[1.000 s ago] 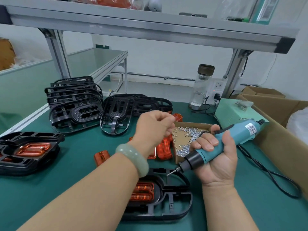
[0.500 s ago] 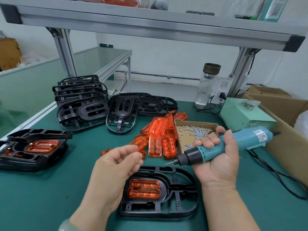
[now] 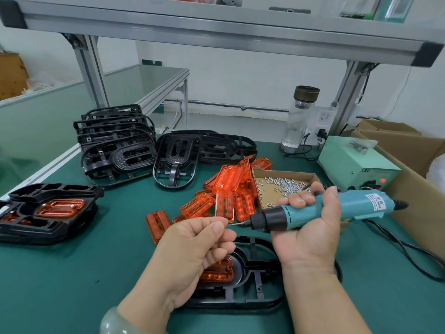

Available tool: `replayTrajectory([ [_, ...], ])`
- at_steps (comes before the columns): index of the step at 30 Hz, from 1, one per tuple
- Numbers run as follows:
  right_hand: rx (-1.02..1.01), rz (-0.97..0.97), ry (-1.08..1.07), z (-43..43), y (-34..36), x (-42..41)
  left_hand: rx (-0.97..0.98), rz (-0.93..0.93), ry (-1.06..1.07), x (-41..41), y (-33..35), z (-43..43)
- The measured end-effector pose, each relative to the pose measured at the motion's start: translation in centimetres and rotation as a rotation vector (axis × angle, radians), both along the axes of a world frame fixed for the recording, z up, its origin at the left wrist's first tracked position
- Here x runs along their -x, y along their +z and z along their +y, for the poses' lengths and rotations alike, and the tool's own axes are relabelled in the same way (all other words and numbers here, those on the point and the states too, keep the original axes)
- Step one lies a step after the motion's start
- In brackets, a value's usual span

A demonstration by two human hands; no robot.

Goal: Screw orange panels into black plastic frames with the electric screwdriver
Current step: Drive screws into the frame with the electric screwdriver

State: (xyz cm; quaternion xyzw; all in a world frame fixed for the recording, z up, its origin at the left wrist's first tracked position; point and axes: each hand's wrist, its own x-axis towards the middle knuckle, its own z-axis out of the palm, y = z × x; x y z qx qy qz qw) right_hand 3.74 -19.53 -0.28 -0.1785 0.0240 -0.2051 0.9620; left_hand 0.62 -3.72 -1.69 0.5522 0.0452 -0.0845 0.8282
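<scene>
While done frames (image 3: 48,213) sit far L w/ empty frames (image 3: 115,145) stacked behind, the L hand (image 3: 192,251) pinches a tiny screw (image 3: 230,224) btwn thumb & forefinger, right at the driver (image 3: 301,213) bit. Below it a frame (image 3: 260,285) lies flat on the mat (image 3: 96,273), orange panel (image 3: 219,273) seated inside. Loose panels (image 3: 228,194) pile beside the screw box (image 3: 284,184). R hand (image 3: 310,232) grips the driver, bit pointing L.

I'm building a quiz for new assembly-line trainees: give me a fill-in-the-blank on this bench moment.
The right hand grips the electric screwdriver; the left hand pinches a ____ at its bit.
Silver fasteners lie in an open ____ box.
The black frame beneath the hands holds one ____ panel.
Missing: screw, cardboard, orange.
</scene>
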Motion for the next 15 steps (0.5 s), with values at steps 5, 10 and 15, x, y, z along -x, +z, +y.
replayTrajectory([
  [5, -0.005, 0.012, -0.004, 0.17, 0.11, -0.08, -0.010, 0.016, -0.031, -0.07, -0.07, -0.19],
  [10, -0.006, 0.014, -0.007, 0.21, 0.11, 0.00, -0.032, -0.023, -0.030, -0.09, -0.07, -0.27],
  [15, -0.002, 0.013, -0.014, 0.31, 0.17, 0.00, -0.086, -0.067, -0.022, -0.15, -0.13, -0.40],
])
